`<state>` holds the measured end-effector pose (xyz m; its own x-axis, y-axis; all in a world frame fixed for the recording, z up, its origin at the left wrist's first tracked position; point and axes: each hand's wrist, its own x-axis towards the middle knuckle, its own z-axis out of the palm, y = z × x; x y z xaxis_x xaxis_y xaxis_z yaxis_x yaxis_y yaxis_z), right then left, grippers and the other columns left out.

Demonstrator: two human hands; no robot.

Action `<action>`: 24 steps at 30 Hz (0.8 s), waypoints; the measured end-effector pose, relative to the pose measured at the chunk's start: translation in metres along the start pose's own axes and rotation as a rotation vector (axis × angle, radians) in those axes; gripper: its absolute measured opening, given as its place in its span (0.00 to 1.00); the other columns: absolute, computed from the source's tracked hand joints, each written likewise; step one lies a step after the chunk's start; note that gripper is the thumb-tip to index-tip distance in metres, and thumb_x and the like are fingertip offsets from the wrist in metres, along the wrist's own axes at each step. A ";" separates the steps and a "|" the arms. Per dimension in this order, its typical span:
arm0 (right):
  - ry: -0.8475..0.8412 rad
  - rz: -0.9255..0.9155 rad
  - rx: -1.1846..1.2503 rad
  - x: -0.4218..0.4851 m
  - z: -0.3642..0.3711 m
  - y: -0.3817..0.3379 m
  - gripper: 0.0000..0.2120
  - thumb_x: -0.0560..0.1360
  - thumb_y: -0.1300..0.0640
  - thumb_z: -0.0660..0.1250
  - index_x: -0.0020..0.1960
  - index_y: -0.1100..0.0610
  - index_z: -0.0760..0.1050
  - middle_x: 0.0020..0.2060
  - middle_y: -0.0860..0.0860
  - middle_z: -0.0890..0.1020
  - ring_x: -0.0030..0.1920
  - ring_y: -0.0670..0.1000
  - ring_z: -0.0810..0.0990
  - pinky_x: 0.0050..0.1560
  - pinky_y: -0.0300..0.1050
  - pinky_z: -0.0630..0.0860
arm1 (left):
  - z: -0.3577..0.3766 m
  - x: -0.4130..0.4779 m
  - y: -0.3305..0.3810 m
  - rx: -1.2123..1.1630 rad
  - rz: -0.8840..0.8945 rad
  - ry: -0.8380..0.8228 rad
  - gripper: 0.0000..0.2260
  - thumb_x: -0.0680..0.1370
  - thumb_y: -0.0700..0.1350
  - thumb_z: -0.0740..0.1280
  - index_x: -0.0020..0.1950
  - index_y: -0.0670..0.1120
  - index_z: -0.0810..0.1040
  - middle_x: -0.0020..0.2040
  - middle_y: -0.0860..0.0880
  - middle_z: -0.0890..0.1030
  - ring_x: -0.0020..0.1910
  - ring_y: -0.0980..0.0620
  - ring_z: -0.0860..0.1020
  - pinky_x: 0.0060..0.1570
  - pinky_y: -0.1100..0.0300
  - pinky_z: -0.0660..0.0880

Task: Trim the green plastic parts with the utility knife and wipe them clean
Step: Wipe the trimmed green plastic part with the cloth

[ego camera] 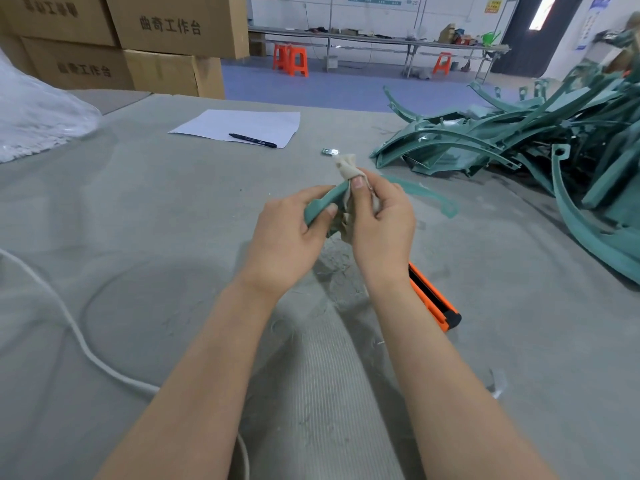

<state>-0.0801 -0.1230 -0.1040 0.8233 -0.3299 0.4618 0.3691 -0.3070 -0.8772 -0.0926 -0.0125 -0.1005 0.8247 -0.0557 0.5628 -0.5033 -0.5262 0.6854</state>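
Observation:
My left hand (289, 233) grips one end of a curved green plastic part (320, 206) above the grey table. The part's far end (431, 199) arcs to the right and ends in a ring. My right hand (379, 220) pinches a beige cloth (346, 166) wrapped round the part next to my left thumb. An orange and black utility knife (434, 299) lies on the table just right of my right wrist, which hides part of it.
A large heap of green plastic parts (519, 140) fills the right side. A white sheet (242, 126) with a black pen (252, 140) lies further back. Cardboard boxes (138, 39) stand at the back left, a plastic bag (34, 112) at far left, a white cord (79, 337) at near left.

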 end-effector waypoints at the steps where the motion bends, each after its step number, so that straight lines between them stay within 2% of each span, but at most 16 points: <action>1: 0.004 0.001 0.000 0.001 0.000 -0.001 0.11 0.81 0.56 0.62 0.59 0.53 0.81 0.48 0.54 0.80 0.47 0.44 0.75 0.55 0.39 0.71 | 0.000 0.000 0.000 -0.008 0.000 0.006 0.14 0.76 0.45 0.63 0.59 0.49 0.81 0.48 0.50 0.85 0.48 0.51 0.81 0.52 0.58 0.75; 3: 0.004 0.000 0.007 -0.001 0.001 -0.003 0.11 0.80 0.57 0.62 0.59 0.53 0.81 0.48 0.54 0.80 0.48 0.45 0.75 0.55 0.39 0.71 | 0.000 0.000 0.001 -0.029 0.023 0.020 0.13 0.76 0.43 0.63 0.58 0.48 0.82 0.46 0.51 0.84 0.46 0.56 0.80 0.48 0.67 0.72; 4: -0.006 -0.009 0.024 -0.003 0.002 -0.005 0.11 0.80 0.57 0.62 0.59 0.54 0.81 0.49 0.54 0.80 0.49 0.45 0.75 0.55 0.37 0.71 | 0.000 0.000 0.000 -0.038 0.033 0.023 0.13 0.76 0.41 0.63 0.57 0.48 0.82 0.45 0.52 0.84 0.44 0.56 0.79 0.46 0.68 0.71; 6: -0.048 -0.058 0.074 -0.011 0.007 -0.011 0.11 0.80 0.59 0.63 0.58 0.56 0.81 0.49 0.54 0.80 0.49 0.44 0.76 0.54 0.33 0.70 | -0.001 0.003 -0.002 -0.060 0.012 0.046 0.10 0.75 0.37 0.63 0.49 0.49 0.82 0.38 0.54 0.82 0.37 0.56 0.77 0.40 0.67 0.71; 8: -0.099 -0.115 0.104 -0.021 0.014 -0.018 0.11 0.79 0.60 0.64 0.58 0.55 0.81 0.48 0.56 0.80 0.49 0.45 0.77 0.54 0.32 0.70 | -0.003 0.003 -0.005 -0.102 -0.048 0.089 0.13 0.75 0.34 0.64 0.39 0.53 0.75 0.31 0.56 0.76 0.31 0.58 0.71 0.33 0.66 0.69; 9: -0.123 -0.133 0.112 -0.026 0.017 -0.021 0.11 0.79 0.60 0.64 0.58 0.54 0.81 0.47 0.56 0.80 0.49 0.46 0.77 0.54 0.33 0.70 | -0.003 0.003 -0.006 -0.147 -0.080 0.103 0.13 0.75 0.35 0.64 0.36 0.53 0.73 0.31 0.56 0.75 0.30 0.59 0.70 0.32 0.66 0.69; 12: -0.222 -0.160 0.165 -0.036 0.020 -0.028 0.12 0.78 0.59 0.64 0.59 0.55 0.81 0.47 0.57 0.79 0.49 0.48 0.77 0.56 0.37 0.72 | -0.006 0.004 -0.007 -0.542 -0.164 0.102 0.09 0.72 0.38 0.61 0.34 0.48 0.74 0.29 0.53 0.75 0.31 0.58 0.72 0.31 0.66 0.70; 14: -0.302 -0.152 0.211 -0.036 0.016 -0.032 0.12 0.78 0.60 0.64 0.58 0.57 0.81 0.47 0.57 0.80 0.50 0.49 0.78 0.57 0.41 0.73 | -0.006 0.007 -0.011 -0.827 -0.178 0.010 0.10 0.72 0.41 0.61 0.32 0.49 0.77 0.29 0.53 0.75 0.31 0.56 0.73 0.31 0.64 0.70; 16: -0.432 -0.159 0.235 -0.033 0.011 -0.033 0.10 0.78 0.62 0.64 0.57 0.60 0.82 0.46 0.55 0.80 0.49 0.49 0.77 0.57 0.45 0.73 | -0.005 0.007 -0.016 -1.070 -0.196 -0.078 0.08 0.71 0.45 0.60 0.38 0.50 0.78 0.31 0.52 0.75 0.33 0.54 0.73 0.35 0.60 0.69; 17: -0.522 -0.181 0.219 -0.033 0.008 -0.034 0.10 0.78 0.62 0.65 0.55 0.60 0.82 0.44 0.53 0.79 0.47 0.47 0.77 0.57 0.44 0.72 | -0.005 0.006 -0.018 -1.116 -0.230 -0.055 0.09 0.74 0.46 0.58 0.44 0.48 0.78 0.33 0.53 0.75 0.34 0.55 0.74 0.37 0.60 0.70; 19: -0.693 -0.193 0.216 -0.032 0.002 -0.035 0.10 0.77 0.60 0.65 0.53 0.59 0.82 0.40 0.50 0.78 0.44 0.44 0.75 0.53 0.39 0.71 | -0.006 0.006 -0.024 -0.973 -0.337 0.102 0.11 0.76 0.48 0.58 0.51 0.46 0.76 0.33 0.52 0.76 0.35 0.54 0.75 0.39 0.61 0.72; 20: -0.731 -0.148 0.260 -0.031 -0.001 -0.036 0.09 0.76 0.59 0.65 0.51 0.58 0.82 0.37 0.48 0.79 0.42 0.42 0.75 0.49 0.35 0.71 | -0.007 0.006 -0.025 -0.873 -0.306 0.150 0.10 0.74 0.49 0.61 0.50 0.47 0.77 0.33 0.51 0.76 0.35 0.52 0.75 0.39 0.59 0.73; 22: -0.662 -0.034 0.375 -0.023 -0.009 -0.038 0.07 0.75 0.57 0.64 0.44 0.53 0.81 0.32 0.40 0.79 0.36 0.36 0.75 0.42 0.29 0.71 | -0.009 0.006 -0.021 -0.748 -0.165 0.172 0.07 0.72 0.41 0.65 0.49 0.45 0.79 0.37 0.50 0.79 0.38 0.50 0.76 0.42 0.55 0.75; 24: -0.491 0.081 0.445 -0.010 -0.020 -0.035 0.09 0.74 0.53 0.64 0.39 0.50 0.82 0.28 0.40 0.79 0.33 0.39 0.75 0.41 0.36 0.72 | -0.011 0.007 -0.017 -0.419 -0.110 0.254 0.11 0.75 0.36 0.65 0.55 0.46 0.80 0.43 0.56 0.81 0.43 0.57 0.79 0.49 0.57 0.76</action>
<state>-0.1103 -0.1268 -0.0750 0.9178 0.1406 0.3713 0.3540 0.1337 -0.9256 -0.0810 0.0052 -0.1027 0.8159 0.2168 0.5361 -0.5206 -0.1283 0.8441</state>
